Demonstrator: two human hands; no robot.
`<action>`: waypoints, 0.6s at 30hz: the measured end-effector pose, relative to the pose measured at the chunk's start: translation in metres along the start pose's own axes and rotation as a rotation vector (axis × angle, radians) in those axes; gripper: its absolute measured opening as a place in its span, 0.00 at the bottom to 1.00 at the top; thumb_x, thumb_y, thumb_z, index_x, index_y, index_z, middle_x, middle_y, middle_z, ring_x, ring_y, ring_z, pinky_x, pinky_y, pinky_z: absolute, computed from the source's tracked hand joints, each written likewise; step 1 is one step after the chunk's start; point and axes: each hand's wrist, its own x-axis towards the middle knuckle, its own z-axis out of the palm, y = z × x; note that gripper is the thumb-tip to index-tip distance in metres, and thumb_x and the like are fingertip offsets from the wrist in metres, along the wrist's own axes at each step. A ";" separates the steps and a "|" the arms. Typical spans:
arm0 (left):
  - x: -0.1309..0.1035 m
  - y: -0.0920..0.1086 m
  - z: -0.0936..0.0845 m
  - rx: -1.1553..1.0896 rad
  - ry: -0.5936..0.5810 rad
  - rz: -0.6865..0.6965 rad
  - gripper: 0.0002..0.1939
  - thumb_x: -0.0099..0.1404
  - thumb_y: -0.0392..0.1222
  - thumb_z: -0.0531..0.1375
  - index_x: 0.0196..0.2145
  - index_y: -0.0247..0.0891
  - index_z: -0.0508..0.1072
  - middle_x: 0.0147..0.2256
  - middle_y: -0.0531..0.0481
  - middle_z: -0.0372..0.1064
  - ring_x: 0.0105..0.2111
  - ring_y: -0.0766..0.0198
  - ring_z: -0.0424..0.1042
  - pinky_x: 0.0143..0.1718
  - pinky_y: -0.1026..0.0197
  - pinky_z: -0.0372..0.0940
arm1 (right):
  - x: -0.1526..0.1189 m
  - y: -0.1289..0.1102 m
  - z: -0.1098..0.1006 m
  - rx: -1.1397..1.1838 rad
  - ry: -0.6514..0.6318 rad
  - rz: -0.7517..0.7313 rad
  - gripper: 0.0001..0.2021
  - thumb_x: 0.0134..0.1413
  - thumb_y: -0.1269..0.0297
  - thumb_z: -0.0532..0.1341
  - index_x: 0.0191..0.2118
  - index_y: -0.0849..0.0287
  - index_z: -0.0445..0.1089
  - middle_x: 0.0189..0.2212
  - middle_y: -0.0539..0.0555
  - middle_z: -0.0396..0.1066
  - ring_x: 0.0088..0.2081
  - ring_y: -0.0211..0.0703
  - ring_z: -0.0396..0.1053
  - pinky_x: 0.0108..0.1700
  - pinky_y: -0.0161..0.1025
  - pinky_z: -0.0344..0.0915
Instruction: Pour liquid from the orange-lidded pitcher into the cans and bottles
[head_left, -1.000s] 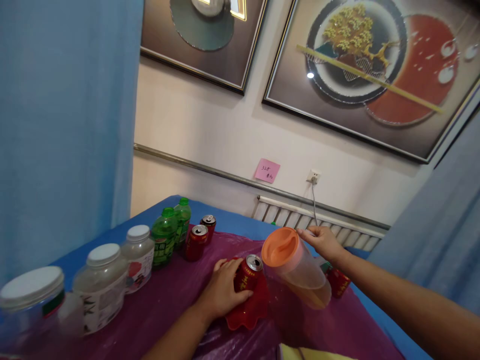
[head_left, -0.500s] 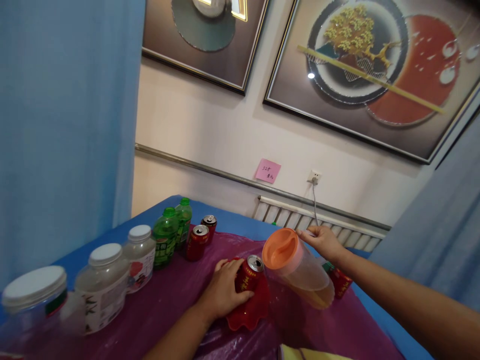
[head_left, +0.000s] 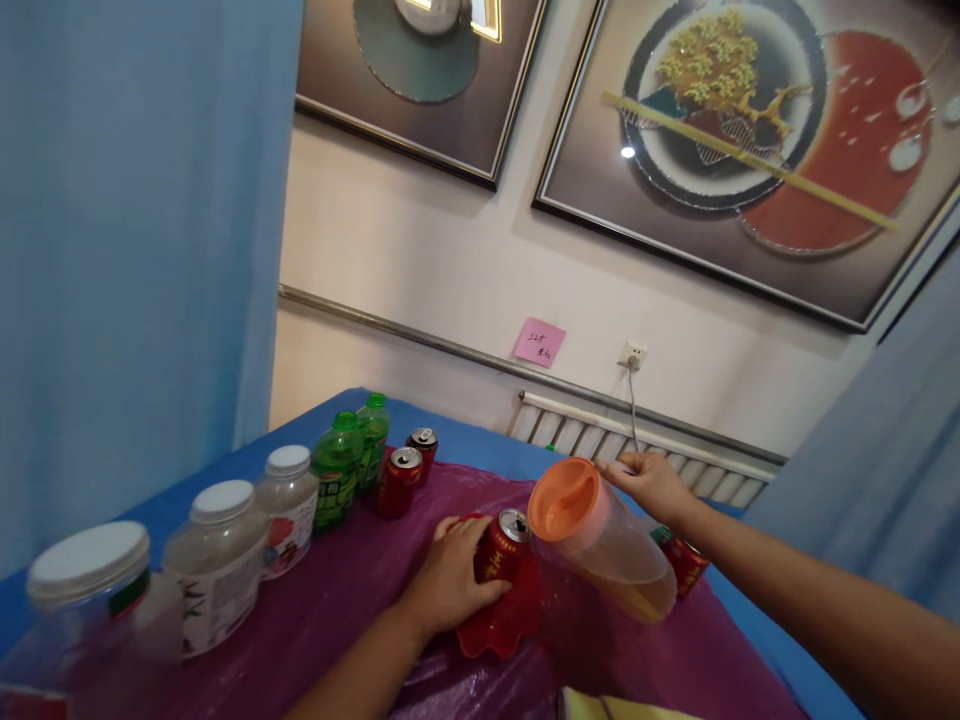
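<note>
My left hand [head_left: 459, 578] is wrapped round a red drink can [head_left: 501, 552] with an opened top. The can stands in a red scalloped dish [head_left: 504, 620] on purple plastic sheeting. My right hand [head_left: 651, 488] grips a clear plastic pitcher [head_left: 626, 570] at its far side; the handle itself is hidden. An orange lid [head_left: 566, 500] covers the pitcher, which leans left towards the can and holds some yellowish liquid low down. Lid and can are close together, and no stream of liquid shows between them.
On the left stand white-capped jars [head_left: 221, 570], green bottles [head_left: 337, 470] and two more red cans [head_left: 399, 482]. Another red can [head_left: 686, 568] is partly hidden behind the pitcher. A yellow cloth [head_left: 615, 706] lies at the front edge. A radiator [head_left: 577, 432] runs along the wall.
The whole view has shifted slightly to the right. Both hands, the can and the tilted pitcher keep nearly the same places relative to each other.
</note>
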 end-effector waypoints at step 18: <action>-0.001 0.002 -0.001 -0.005 -0.003 0.013 0.42 0.46 0.47 0.73 0.59 0.42 0.69 0.59 0.42 0.69 0.61 0.40 0.64 0.65 0.40 0.52 | -0.002 -0.010 -0.004 0.014 -0.007 0.016 0.29 0.48 0.36 0.58 0.18 0.52 0.43 0.15 0.44 0.41 0.18 0.32 0.42 0.19 0.35 0.40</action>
